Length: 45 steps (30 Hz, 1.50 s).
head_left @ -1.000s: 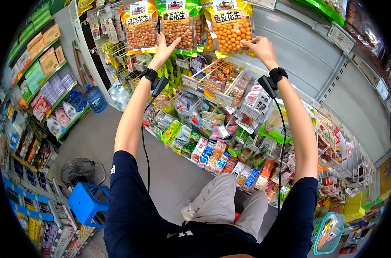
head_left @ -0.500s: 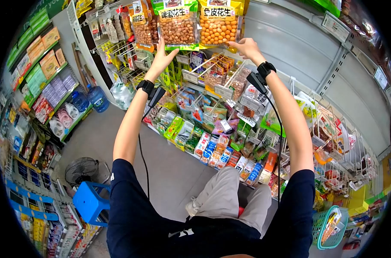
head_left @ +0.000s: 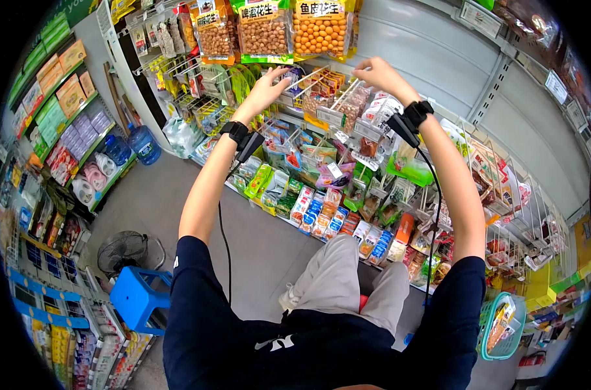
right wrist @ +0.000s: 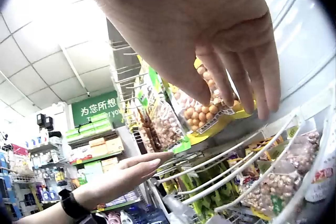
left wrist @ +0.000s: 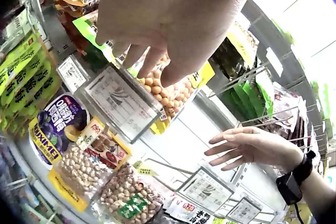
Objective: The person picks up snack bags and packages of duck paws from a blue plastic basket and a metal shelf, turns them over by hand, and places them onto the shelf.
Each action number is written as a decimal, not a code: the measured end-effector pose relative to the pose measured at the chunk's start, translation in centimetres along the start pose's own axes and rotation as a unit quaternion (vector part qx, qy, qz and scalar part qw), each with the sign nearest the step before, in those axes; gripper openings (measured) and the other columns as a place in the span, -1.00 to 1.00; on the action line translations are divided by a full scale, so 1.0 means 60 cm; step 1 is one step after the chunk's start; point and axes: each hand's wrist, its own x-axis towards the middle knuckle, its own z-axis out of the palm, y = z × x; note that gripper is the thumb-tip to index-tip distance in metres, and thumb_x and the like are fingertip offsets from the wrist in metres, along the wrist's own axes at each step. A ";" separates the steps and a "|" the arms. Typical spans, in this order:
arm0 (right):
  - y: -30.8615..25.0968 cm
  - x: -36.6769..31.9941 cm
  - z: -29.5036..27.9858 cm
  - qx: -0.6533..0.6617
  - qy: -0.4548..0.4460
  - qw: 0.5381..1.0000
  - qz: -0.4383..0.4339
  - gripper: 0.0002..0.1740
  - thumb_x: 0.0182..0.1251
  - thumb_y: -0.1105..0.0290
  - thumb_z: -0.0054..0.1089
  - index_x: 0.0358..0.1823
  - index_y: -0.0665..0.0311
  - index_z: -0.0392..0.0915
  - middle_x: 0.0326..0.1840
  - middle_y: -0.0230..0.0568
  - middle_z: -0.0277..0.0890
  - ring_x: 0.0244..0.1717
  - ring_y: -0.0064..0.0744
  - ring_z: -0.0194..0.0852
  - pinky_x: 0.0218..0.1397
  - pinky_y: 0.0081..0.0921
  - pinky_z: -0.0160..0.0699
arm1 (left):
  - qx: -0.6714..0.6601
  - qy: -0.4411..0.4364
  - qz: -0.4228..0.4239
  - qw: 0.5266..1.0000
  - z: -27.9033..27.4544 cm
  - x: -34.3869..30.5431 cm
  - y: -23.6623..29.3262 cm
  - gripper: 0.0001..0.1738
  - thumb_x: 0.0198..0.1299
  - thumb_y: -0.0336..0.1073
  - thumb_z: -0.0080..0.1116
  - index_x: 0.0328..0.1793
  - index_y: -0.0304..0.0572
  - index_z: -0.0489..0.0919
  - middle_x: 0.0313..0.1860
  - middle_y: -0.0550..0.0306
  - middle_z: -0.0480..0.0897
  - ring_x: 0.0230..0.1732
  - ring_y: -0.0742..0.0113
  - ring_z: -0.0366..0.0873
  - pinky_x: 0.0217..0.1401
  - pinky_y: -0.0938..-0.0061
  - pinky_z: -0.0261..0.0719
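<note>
- Along the top of the head view, three bags of peanuts hang side by side: an orange bag, a green bag and a yellow bag with round orange nuts behind its clear window.
- Just below the green bag is the left hand, its fingers reaching out with a slight bend, its thumb set apart; nothing is held.
- Lower right of the yellow bag is the right hand, its fingers loosely bent and a little spread, also holding nothing; the head view shows a gap between it and the bag.
- Beneath the green and yellow bags, the left wrist view shows a large price tag, with a purple packet and a yellow-edged bag of nuts below it.
- Each wrist wears a dark strap with a small camera, a cable trailing down from it.
- To the right of the yellow bag runs a bare grey panel.
- Lower down, rows of small packets line the bottom shelf.
- At the person's right side is a turquoise basket with a packet inside.
- At the left side are a blue stool, a dark fan and, farther off, a large water bottle.
</note>
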 end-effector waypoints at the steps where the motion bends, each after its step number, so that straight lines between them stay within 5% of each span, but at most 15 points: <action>1: -0.004 -0.024 -0.004 0.002 0.017 1.000 -0.026 -0.59 0.12 0.17 0.14 -0.24 0.44 0.57 -0.49 -0.09 0.56 -0.43 -0.37 0.54 -0.34 -0.47 0.50 | -0.001 -0.003 0.003 1.000 0.005 -0.003 0.012 -0.43 0.21 0.00 -0.02 0.26 -0.19 0.36 0.31 -0.12 0.29 0.44 0.08 -0.02 0.40 0.29 -0.02; 7: -0.018 -0.137 -0.023 0.157 0.040 0.987 0.013 -0.65 0.25 0.24 0.04 -0.20 0.45 0.54 -0.39 -0.12 0.58 -0.36 -0.46 0.56 -0.26 -0.56 0.49 | -0.120 0.100 0.065 0.986 0.029 -0.064 0.083 -0.60 0.23 -0.20 0.00 0.13 -0.26 0.46 0.12 -0.01 0.49 0.24 0.19 0.32 0.29 0.39 0.17; 9: -0.002 -0.173 -0.027 0.187 0.078 0.979 0.039 -0.68 0.27 0.25 0.04 -0.23 0.42 0.53 -0.41 -0.18 0.58 -0.36 -0.51 0.57 -0.35 -0.62 0.49 | -0.030 0.193 0.123 0.973 0.046 -0.099 0.094 -0.69 0.24 -0.28 -0.02 0.04 -0.26 0.50 0.04 0.06 0.54 0.14 0.29 0.40 0.20 0.45 0.29; 13: -0.007 -0.262 -0.026 0.219 0.152 0.963 0.043 -0.75 0.29 0.29 0.03 -0.36 0.36 0.52 -0.58 -0.33 0.52 -0.54 -0.65 0.48 -0.55 -0.70 0.37 | -0.132 0.207 0.055 0.968 0.076 -0.204 0.138 -0.74 0.26 -0.37 -0.05 0.04 -0.27 0.49 -0.10 0.10 0.58 -0.05 0.40 0.49 0.07 0.54 0.38; 16: -0.027 -0.338 -0.011 0.236 0.175 0.947 0.126 -0.73 0.32 0.25 0.02 -0.38 0.32 0.49 -0.77 -0.46 0.34 -0.80 -0.73 0.21 -0.74 -0.71 0.13 | -0.282 0.199 -0.030 0.938 0.104 -0.286 0.157 -0.75 0.29 -0.37 -0.08 0.05 -0.23 0.45 -0.37 0.23 0.53 -0.32 0.55 0.45 -0.21 0.65 0.39; 21: 0.009 -0.449 0.056 0.226 0.188 0.938 0.184 -0.76 0.31 0.28 0.03 -0.43 0.30 0.50 -0.81 -0.61 0.20 -0.80 -0.83 0.03 -0.75 -0.69 -0.10 | -0.333 0.183 -0.140 0.914 0.165 -0.404 0.159 -0.81 0.28 -0.33 -0.04 -0.03 -0.18 0.45 -0.61 0.35 0.41 -0.59 0.69 0.28 -0.59 0.78 0.18; 31: 0.061 -0.625 0.151 0.283 0.207 0.884 0.308 -0.76 0.32 0.33 0.03 -0.48 0.28 0.46 -0.78 -0.65 0.18 -0.77 -0.87 -0.03 -0.73 -0.73 -0.16 | -0.353 0.114 -0.240 0.897 0.252 -0.529 0.151 -0.83 0.30 -0.28 -0.05 -0.16 -0.20 0.47 -0.63 0.34 0.41 -0.63 0.68 0.25 -0.62 0.76 0.16; 45: 0.103 -0.836 0.102 0.218 0.282 0.832 0.424 -0.72 0.34 0.28 -0.01 -0.47 0.30 0.48 -0.85 -0.55 0.17 -0.87 -0.79 0.00 -0.80 -0.72 -0.14 | -0.373 -0.039 -0.263 0.889 0.397 -0.554 0.223 -0.86 0.29 -0.33 -0.05 -0.17 -0.23 0.47 -0.60 0.34 0.44 -0.56 0.70 0.30 -0.56 0.76 0.19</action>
